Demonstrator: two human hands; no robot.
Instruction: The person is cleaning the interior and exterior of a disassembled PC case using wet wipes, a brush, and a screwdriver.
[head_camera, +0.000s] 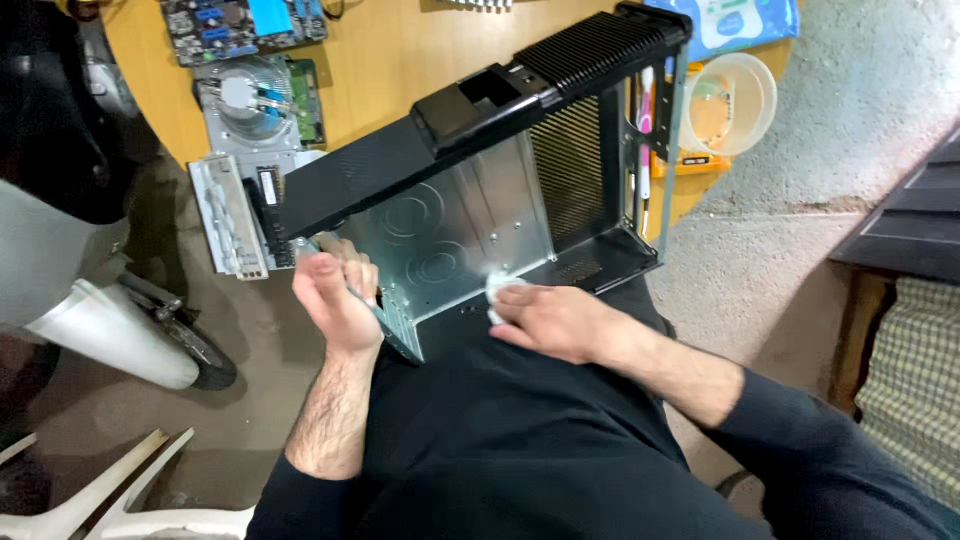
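Note:
An open black computer case (470, 130) with a bare metal inside rests tilted on my lap and against the round wooden table (400, 50). My left hand (335, 295) grips the case's lower left metal edge. My right hand (550, 320) presses a small white wipe (497, 288) against the case's lower inner edge.
On the table lie a circuit board (240, 25), a cooling fan on a drive (255, 100), a metal bracket (230, 215), a clear plastic tub (730, 100) and a blue packet (730, 22). A scooter wheel (190, 345) stands left. A white plastic chair (120, 500) is lower left.

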